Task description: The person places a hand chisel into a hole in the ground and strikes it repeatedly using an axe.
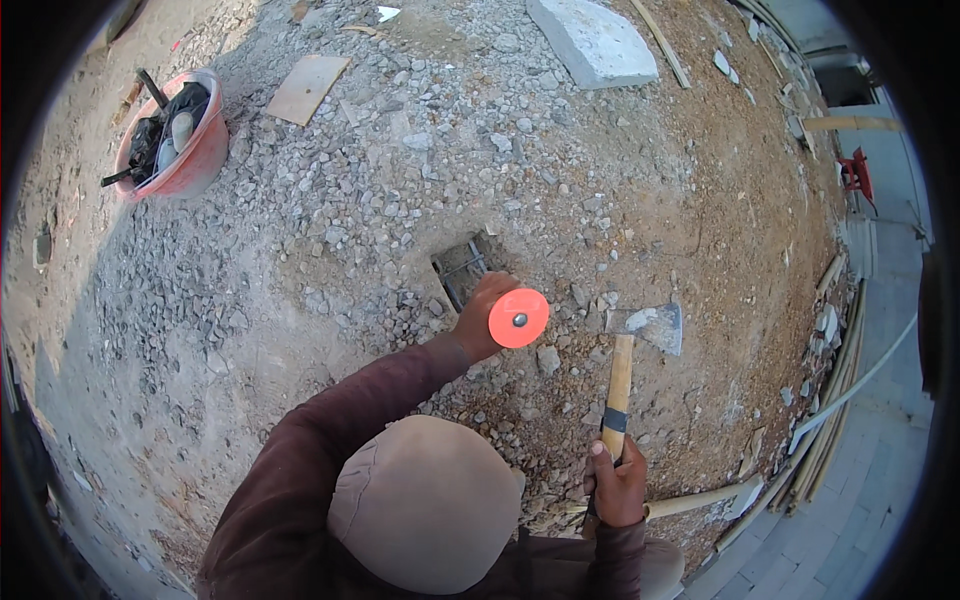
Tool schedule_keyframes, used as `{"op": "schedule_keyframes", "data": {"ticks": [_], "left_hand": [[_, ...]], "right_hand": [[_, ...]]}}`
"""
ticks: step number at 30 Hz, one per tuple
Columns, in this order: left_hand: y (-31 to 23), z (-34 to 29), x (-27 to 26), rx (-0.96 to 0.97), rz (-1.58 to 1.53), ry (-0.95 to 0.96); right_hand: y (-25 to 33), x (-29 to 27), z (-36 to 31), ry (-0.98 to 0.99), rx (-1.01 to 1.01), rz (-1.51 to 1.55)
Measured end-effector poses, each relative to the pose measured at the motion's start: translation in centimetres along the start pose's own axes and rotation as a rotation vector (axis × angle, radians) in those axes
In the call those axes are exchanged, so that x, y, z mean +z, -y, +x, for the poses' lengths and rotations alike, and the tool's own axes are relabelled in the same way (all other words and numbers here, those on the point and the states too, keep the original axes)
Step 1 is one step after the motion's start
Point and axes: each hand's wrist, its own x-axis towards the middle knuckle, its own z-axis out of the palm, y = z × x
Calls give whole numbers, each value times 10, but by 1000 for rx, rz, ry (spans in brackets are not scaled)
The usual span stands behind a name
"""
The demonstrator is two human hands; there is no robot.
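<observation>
My left hand (pixel 488 312) is closed round a chisel with a round orange hand guard (pixel 520 334); the metal striking end (pixel 519 320) shows at the guard's middle. Its shaft points into a small square hole (pixel 447 285) in the rubble ground, where thin crossed metal bars (pixel 462 266) show. The chisel's tip cannot be made out. Lower right, my right hand (pixel 618 484) grips a hatchet by its wooden handle (pixel 621 375), which has a dark band round it. The hatchet's broad, dusty metal head (pixel 655 327) is right of the guard, apart from it.
A pink bucket (pixel 205 160) holding a black bag and tools stands far left. Near it lies a flat board (pixel 308 88). A pale concrete slab (pixel 600 45) lies at the back. Long wooden strips (pixel 835 405) line the tiled paving (pixel 850 500) at right. Loose gravel (pixel 350 200) surrounds the hole.
</observation>
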Motion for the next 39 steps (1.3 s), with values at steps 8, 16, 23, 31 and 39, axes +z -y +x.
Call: {"op": "schedule_keyframes", "data": {"ticks": [8, 16, 23, 31, 39], "left_hand": [[7, -30, 33, -133, -1, -25], [-68, 17, -90, -313, -423, 100], [-91, 11, -205, -277, 308, 312], [-68, -127, -240, -587, 586, 338], [-51, -178, -235, -667, 877, 159]], "right_hand": [[-18, 9, -16, 19, -5, -8], [-12, 9, -3, 76, -131, -175], [-46, 2, 51, 556, -44, -668], [-99, 9, 93, 511, -173, -1235], [-20, 99, 141, 287, -797, -969]]}}
